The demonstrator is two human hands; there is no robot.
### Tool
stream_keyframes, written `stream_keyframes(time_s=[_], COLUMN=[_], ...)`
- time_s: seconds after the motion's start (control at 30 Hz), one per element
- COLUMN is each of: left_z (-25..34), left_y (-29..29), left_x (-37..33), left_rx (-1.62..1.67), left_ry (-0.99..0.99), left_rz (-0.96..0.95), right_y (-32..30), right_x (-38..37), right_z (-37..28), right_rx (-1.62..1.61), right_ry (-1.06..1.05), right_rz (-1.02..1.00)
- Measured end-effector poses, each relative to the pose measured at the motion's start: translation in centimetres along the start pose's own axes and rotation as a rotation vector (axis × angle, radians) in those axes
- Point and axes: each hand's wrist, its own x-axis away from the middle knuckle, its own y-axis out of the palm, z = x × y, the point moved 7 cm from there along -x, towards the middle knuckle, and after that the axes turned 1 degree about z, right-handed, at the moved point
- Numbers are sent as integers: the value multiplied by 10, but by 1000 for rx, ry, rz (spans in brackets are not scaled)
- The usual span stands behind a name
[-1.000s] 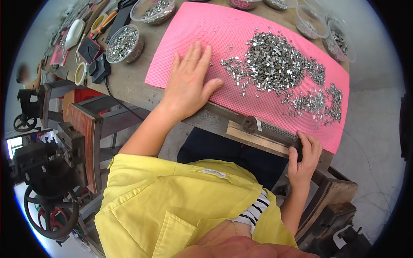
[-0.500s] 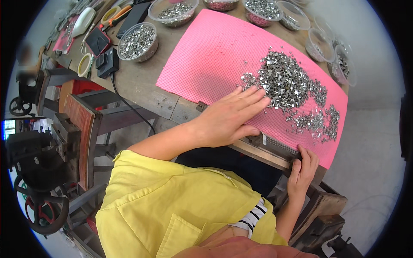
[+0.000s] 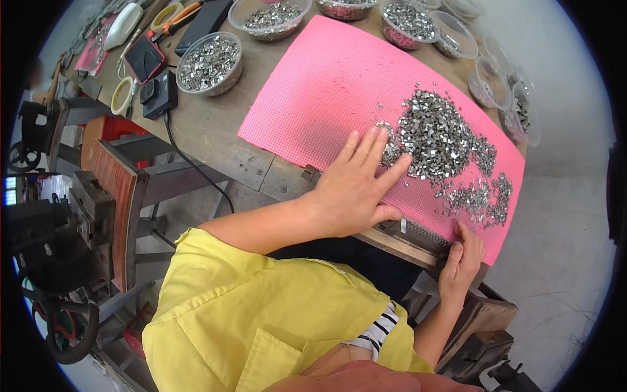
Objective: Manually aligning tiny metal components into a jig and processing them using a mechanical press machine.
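Note:
My left hand point(image 3: 349, 186) lies palm down on the pink textured mat point(image 3: 313, 91), fingers stretched out and apart. Its fingertips touch a small cluster of silvery metal bits point(image 3: 390, 151) beside the large heap of small metal pieces point(image 3: 434, 134). At the mat's near right edge is my right hand point(image 3: 461, 264), its index finger forward on the mat and the other fingers curled in. Whatever they may grip is hidden. Between the hands, a dark patterned strip point(image 3: 424, 233) with a small white tab runs along the table's near edge.
Scattered bits point(image 3: 480, 199) lie right of the heap. Clear plastic bowls of metal pieces point(image 3: 209, 65) ring the mat's far side. At left on the wooden table are a black box with a cable point(image 3: 159, 98), a tape roll point(image 3: 122, 96) and orange-handled pliers point(image 3: 185, 14).
My left hand has spread its fingers wider, and the index finger now stands apart. The small cluster sits closer to the large heap. My right hand stays at the mat's edge.

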Motion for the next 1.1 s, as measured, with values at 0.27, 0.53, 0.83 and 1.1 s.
stream_keyframes(time_s=[0.27,0.53,0.83,1.1], left_z=[-23,-8,2,-18], left_y=[-5,-7,3,-54], left_x=[-34,-35,-51,-20], left_rx=[-66,10,108,470], left_ry=[-97,-93,-98,130], left_rz=[65,131,66,340], right_y=[2,5,4,6], right_x=[-4,-6,2,4], right_z=[-1,-8,-7,-8], right_rx=[-16,-20,-33,-68], right_ry=[0,-28,-26,-56], right_rz=[-6,-6,-21,-32])
